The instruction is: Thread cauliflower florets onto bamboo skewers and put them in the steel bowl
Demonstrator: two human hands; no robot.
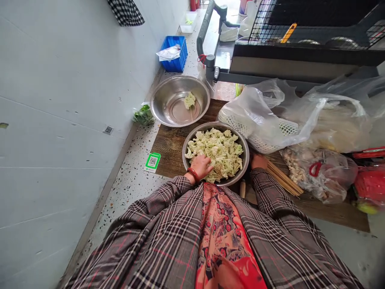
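Observation:
My left hand (201,166), with a reddish bracelet (193,174) at the wrist, rests at the left side of a steel bowl (185,149) heaped with cauliflower florets (222,150). Its fingers are curled down against the florets, and whatever lies between the fingertips is hidden. Right of the bowl, my right hand (259,161) is at the upper end of a bundle of wooden skewers (284,178); shade hides its fingers. Behind, a larger steel basin (161,102) holds one cauliflower piece (189,100) on a skewer.
Plastic bags (258,116) over white baskets crowd the right, beside a bag of mushroom-like pieces (319,172). A wooden handle (242,188) shows by the bowl's front edge. A black-framed cart (285,66) stands behind. Left are a QR card (153,161), bagged greens (143,115) and a wall (60,120).

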